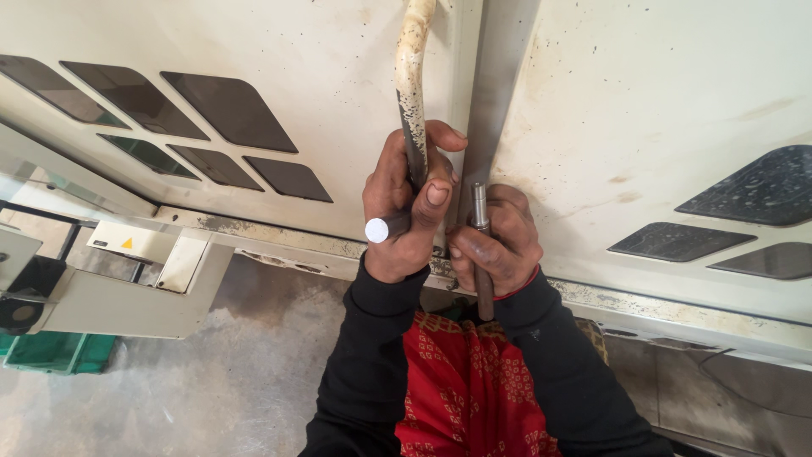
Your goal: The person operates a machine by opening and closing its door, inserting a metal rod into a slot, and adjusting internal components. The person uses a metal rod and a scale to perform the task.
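Left hand [404, 216]: grip wrapped tight around chipped cream door handle [412, 93] and short steel bar [385, 227]. Right hand [499, 241]: grip closed on slim grey metal rod [482, 254], against grimy machine door [660, 110].

I see bright, even daylight | soft shadows only | no glare | sharp centre | wide-angle bending at edges

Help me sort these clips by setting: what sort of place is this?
Probably a machine shop or factory floor. The left hand grips the worn handle of a grimy cream machine enclosure with dark windows, the right hand holds a metal rod, and the floor is bare concrete.
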